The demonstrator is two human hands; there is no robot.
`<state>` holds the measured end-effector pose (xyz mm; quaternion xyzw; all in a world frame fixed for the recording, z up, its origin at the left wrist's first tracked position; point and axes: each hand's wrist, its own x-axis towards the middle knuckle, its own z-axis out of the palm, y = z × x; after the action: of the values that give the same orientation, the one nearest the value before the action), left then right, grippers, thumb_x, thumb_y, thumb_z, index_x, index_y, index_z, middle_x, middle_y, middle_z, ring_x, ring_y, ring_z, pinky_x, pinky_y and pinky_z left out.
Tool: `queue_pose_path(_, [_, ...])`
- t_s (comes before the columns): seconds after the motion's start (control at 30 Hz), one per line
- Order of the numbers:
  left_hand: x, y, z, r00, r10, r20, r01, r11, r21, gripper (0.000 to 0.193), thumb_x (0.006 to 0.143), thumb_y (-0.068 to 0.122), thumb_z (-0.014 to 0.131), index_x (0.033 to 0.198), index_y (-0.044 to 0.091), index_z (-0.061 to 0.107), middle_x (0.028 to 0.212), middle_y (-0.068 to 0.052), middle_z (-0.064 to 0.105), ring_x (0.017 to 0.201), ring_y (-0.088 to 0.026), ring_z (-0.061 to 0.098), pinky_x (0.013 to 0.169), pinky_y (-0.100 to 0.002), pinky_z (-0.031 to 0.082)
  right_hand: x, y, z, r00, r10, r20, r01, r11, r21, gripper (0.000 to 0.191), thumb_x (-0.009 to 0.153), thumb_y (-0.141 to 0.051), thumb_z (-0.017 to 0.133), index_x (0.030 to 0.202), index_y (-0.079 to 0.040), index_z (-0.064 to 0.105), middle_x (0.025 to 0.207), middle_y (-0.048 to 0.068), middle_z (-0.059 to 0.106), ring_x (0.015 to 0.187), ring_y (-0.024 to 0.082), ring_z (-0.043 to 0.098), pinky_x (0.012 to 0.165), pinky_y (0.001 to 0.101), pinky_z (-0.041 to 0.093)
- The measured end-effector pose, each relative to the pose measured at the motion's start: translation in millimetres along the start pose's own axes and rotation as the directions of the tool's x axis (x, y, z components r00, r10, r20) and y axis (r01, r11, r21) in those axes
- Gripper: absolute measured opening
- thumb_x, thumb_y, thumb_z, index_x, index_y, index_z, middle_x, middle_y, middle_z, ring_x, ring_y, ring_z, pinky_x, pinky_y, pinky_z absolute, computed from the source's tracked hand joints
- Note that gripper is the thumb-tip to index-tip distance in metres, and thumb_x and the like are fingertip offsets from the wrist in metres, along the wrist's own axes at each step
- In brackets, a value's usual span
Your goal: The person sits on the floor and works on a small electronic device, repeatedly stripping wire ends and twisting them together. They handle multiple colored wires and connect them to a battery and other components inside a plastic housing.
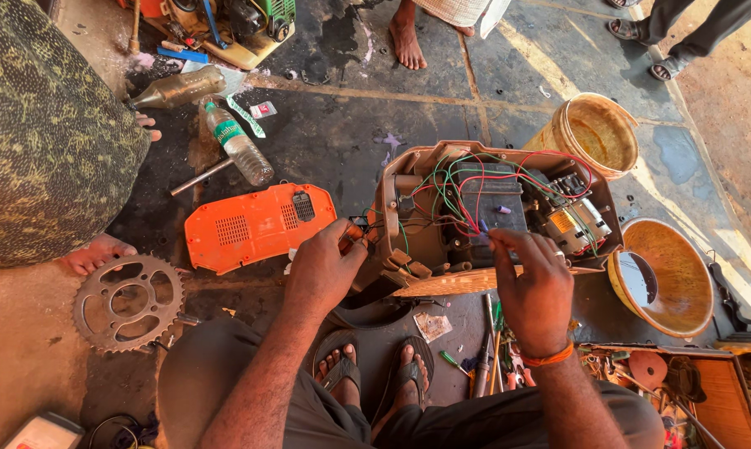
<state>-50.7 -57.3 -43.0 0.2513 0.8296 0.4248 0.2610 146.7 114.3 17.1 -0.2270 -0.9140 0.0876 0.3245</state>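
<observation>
Wires (pixel 467 195), thin and limp, tangle over the black battery (pixel 485 199) inside the open tan housing (pixel 409 241) on the floor. Right hand (pixel 533 287) pinches one strand; left hand (pixel 321 270) grips the housing's stiff, probably heavy edge, likely the safer hold.

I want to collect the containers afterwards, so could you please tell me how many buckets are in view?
2: one yellow bucket stands upright beyond the opened casing; another bucket lies tilted at its right. Others may be out of frame.
</observation>
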Motion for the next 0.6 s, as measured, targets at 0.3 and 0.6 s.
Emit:
queue_pose_path(0.3, [0.6, -0.9, -0.3, 0.998, -0.041, 0.04, 0.04, 0.999, 0.005, 0.023, 0.094, 0.026, 0.065, 0.104, 0.006, 0.066, 0.089, -0.009, 0.077, 0.082, -0.022, 0.077, 0.073, -0.042, 0.06, 2.6, 2.9, 2.1, 0.976, 0.213, 0.046, -0.218, 0.942, 0.255, 0.013, 0.099, -0.006, 0.071, 0.111, -0.003, 0.068, 0.101, 0.01, 0.077, 0.095, 0.016, 0.076, 0.08, 0.0288, 0.056])
queue_pose_path(0.6, [0.8, -2.7, 2.9, 0.999, -0.014, 0.031, 0.014, 1.0, 0.002, 0.026, 0.094, 0.027, 0.065, 0.106, 0.004, 0.065, 0.089, -0.01, 0.077, 0.081, -0.023, 0.077, 0.071, -0.043, 0.06, -11.9, 2.9, 1.0, 0.977, 0.206, 0.059, -0.214, 0.947, 0.239, 0.013, 0.098, -0.004, 0.071, 0.11, -0.002, 0.068, 0.101, 0.008, 0.077, 0.095, 0.015, 0.075, 0.082, 0.028, 0.056])
